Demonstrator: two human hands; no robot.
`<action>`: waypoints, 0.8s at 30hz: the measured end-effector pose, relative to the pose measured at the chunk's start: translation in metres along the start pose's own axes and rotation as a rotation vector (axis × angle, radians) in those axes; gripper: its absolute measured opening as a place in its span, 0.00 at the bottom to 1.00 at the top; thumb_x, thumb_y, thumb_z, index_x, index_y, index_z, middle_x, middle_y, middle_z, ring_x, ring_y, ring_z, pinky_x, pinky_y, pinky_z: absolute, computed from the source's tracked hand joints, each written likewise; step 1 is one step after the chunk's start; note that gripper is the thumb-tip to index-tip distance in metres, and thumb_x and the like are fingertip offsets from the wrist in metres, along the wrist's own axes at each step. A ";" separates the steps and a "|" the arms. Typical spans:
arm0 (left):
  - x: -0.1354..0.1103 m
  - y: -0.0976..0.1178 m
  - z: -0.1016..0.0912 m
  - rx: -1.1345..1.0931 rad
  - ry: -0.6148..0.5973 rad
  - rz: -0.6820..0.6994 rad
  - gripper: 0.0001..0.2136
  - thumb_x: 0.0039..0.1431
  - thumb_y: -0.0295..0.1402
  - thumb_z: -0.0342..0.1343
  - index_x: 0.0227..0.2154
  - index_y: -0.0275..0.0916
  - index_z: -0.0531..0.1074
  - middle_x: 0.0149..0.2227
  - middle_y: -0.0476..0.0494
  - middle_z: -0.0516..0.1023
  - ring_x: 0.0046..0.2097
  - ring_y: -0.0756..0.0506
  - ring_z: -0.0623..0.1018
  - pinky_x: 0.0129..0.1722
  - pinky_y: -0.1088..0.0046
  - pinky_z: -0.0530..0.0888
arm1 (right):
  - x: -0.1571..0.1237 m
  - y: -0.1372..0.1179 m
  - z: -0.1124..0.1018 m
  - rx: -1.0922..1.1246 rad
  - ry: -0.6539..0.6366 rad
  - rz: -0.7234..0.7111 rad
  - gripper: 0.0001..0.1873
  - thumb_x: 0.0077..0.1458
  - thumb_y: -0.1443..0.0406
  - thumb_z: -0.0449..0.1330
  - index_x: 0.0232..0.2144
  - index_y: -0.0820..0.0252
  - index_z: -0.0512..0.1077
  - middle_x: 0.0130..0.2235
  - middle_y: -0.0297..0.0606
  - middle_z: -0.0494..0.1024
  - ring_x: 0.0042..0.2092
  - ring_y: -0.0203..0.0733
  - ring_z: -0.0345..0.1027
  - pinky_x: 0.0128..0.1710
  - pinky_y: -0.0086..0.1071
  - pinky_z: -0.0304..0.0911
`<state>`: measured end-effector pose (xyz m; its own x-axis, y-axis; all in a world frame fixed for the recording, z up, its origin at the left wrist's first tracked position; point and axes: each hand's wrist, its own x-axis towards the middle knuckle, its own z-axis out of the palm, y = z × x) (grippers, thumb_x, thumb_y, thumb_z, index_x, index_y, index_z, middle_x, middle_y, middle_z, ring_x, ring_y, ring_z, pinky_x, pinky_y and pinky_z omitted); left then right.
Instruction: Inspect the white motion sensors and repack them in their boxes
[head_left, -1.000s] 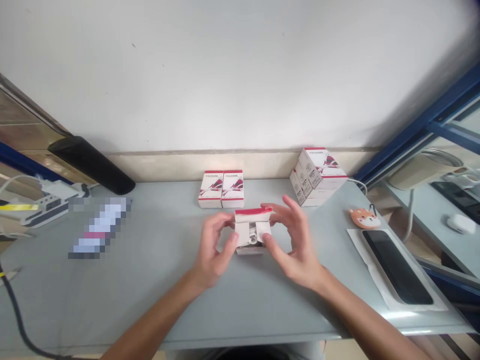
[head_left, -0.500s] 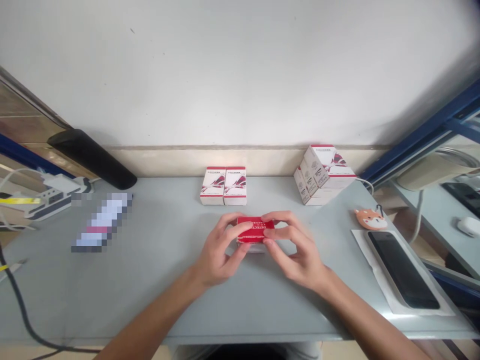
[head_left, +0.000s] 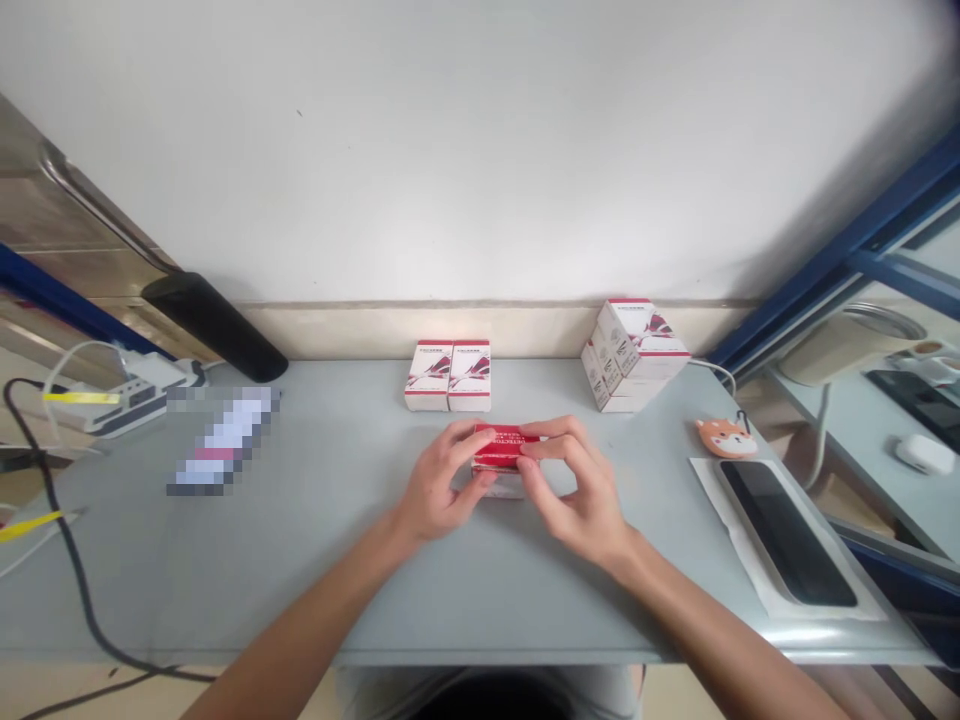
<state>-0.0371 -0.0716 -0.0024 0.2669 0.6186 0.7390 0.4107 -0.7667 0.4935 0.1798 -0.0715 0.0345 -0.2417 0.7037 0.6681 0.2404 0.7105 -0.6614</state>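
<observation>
Between my two hands stands a small box (head_left: 507, 453) with a red top lettered "DETECTOR" and a pale front side. My left hand (head_left: 442, 485) closes on its left end, the thumb low at the front corner and fingers over the top edge. From the right, my right hand (head_left: 577, 490) grips the other end, with its fingertips on the red top and its thumb at the front edge. Just beyond are a white-and-red carton (head_left: 429, 376) and a matching carton (head_left: 470, 376), side by side. The box's underside is hidden.
A stack of similar cartons (head_left: 637, 350) stands back right by the wall. Farther right lie an orange animal-face pouch (head_left: 726, 437) and a dark phone (head_left: 787, 533) on white paper. At left are a blurred-out phone (head_left: 225, 440), a black cylindrical object (head_left: 217, 325) and a power strip (head_left: 150, 395).
The camera view has shifted slightly. Both hands still hold the red-topped box; more of its pale front shows, and my right fingers have moved a little on the top.
</observation>
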 end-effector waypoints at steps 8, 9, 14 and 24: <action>-0.009 -0.006 0.007 -0.006 0.088 -0.079 0.11 0.73 0.36 0.52 0.54 0.47 0.73 0.54 0.39 0.77 0.53 0.42 0.80 0.50 0.60 0.80 | 0.001 0.014 -0.009 0.064 -0.225 -0.070 0.11 0.64 0.65 0.64 0.49 0.51 0.74 0.57 0.47 0.72 0.53 0.51 0.74 0.53 0.48 0.74; -0.010 -0.008 0.008 -0.006 0.129 -0.123 0.11 0.73 0.38 0.52 0.52 0.46 0.73 0.54 0.39 0.78 0.54 0.41 0.80 0.51 0.59 0.80 | -0.001 0.018 -0.007 0.049 -0.247 -0.047 0.16 0.64 0.64 0.64 0.54 0.50 0.72 0.61 0.49 0.69 0.56 0.52 0.74 0.55 0.50 0.73; -0.005 -0.020 0.005 -0.001 0.372 -0.419 0.14 0.78 0.42 0.42 0.53 0.43 0.67 0.49 0.38 0.81 0.47 0.43 0.82 0.45 0.65 0.80 | -0.018 0.032 0.015 -0.007 -0.396 0.169 0.51 0.63 0.56 0.66 0.76 0.49 0.41 0.69 0.56 0.63 0.56 0.53 0.76 0.53 0.49 0.75; 0.004 -0.048 -0.027 0.104 0.437 -0.604 0.20 0.76 0.45 0.45 0.60 0.44 0.71 0.62 0.37 0.73 0.66 0.40 0.69 0.69 0.55 0.63 | 0.027 0.039 0.061 -0.655 -0.233 -0.195 0.26 0.69 0.62 0.60 0.66 0.47 0.67 0.42 0.45 0.78 0.46 0.53 0.72 0.46 0.42 0.71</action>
<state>-0.0792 -0.0365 -0.0111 -0.3921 0.7854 0.4790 0.4619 -0.2822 0.8409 0.1253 -0.0247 0.0053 -0.5143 0.5975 0.6152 0.6687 0.7285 -0.1485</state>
